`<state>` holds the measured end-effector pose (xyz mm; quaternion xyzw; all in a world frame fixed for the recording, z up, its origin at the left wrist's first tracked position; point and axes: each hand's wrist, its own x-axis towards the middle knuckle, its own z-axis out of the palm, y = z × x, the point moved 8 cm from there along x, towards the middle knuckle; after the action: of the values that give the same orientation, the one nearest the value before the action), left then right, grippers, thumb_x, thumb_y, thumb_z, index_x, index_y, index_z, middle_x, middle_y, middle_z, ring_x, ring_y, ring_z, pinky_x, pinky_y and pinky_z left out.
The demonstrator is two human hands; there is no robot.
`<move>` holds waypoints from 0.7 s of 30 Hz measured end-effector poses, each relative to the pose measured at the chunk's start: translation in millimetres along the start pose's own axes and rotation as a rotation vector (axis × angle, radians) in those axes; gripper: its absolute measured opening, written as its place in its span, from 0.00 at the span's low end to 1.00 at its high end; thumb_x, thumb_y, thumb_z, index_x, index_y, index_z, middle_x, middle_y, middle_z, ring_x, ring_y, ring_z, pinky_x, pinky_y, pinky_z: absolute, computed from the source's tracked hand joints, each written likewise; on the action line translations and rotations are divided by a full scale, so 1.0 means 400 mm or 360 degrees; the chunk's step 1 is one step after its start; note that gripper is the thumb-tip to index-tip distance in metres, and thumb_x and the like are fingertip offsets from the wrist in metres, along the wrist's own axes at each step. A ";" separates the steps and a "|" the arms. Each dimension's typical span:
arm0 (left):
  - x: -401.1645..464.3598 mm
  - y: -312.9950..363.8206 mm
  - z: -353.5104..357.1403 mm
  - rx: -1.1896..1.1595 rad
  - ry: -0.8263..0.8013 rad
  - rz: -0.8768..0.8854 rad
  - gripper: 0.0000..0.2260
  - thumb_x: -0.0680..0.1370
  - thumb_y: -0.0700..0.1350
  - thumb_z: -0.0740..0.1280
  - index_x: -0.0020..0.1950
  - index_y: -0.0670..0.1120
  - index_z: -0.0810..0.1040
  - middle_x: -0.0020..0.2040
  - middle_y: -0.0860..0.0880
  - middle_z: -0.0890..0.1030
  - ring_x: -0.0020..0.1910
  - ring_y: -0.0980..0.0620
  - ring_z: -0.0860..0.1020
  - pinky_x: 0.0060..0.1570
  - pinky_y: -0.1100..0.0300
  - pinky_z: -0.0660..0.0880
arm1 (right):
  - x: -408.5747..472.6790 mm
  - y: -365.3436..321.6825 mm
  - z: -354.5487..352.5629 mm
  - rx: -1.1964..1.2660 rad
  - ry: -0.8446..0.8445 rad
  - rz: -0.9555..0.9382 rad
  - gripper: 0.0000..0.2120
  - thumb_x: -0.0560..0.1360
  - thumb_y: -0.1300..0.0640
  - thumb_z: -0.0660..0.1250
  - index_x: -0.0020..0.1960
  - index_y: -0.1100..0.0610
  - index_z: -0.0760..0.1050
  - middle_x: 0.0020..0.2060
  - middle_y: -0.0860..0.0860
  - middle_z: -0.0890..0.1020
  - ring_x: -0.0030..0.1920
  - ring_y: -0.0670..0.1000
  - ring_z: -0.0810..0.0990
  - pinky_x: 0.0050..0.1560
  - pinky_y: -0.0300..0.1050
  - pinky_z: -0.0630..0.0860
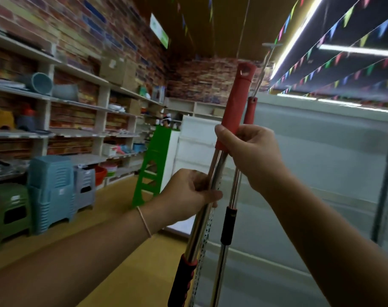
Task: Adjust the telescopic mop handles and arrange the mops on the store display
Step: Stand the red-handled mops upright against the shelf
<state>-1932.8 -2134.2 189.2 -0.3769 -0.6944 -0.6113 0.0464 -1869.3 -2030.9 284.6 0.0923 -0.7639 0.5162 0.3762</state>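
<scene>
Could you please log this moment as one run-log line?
left hand: grips steel tube | right hand: grips red grip | near mop handle: held upright | second mop handle: hangs behind

Shelves stand left, stools before them; a second mop handle apparently behind the held handle

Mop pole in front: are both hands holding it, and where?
Yes. The right hand grips the mop pole at the bottom of its red grip; the left hand grips the steel tube lower down.

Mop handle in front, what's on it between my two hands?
In the head view, only bare chrome tube runs between the left hand and the right hand at the red grip's lower end.
</scene>
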 end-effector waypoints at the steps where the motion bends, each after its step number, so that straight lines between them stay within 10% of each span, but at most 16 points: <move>1: 0.010 0.008 0.000 -0.0012 -0.0006 0.0017 0.05 0.74 0.36 0.72 0.39 0.43 0.81 0.34 0.46 0.84 0.39 0.46 0.85 0.44 0.57 0.82 | 0.007 -0.007 -0.006 -0.0018 0.0015 -0.0007 0.11 0.75 0.49 0.72 0.41 0.56 0.82 0.34 0.56 0.85 0.25 0.43 0.75 0.26 0.37 0.72; 21: 0.169 0.022 0.054 0.0386 -0.0063 0.0147 0.08 0.75 0.47 0.72 0.43 0.42 0.84 0.37 0.49 0.85 0.35 0.56 0.82 0.39 0.63 0.75 | 0.113 0.030 -0.067 -0.0172 0.0288 -0.0008 0.09 0.77 0.51 0.70 0.44 0.56 0.80 0.36 0.53 0.84 0.26 0.42 0.77 0.26 0.33 0.71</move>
<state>-1967.2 -2083.7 226.4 -0.4121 -0.7459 -0.5124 0.1062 -1894.3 -1991.2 311.4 0.0267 -0.7532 0.4796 0.4494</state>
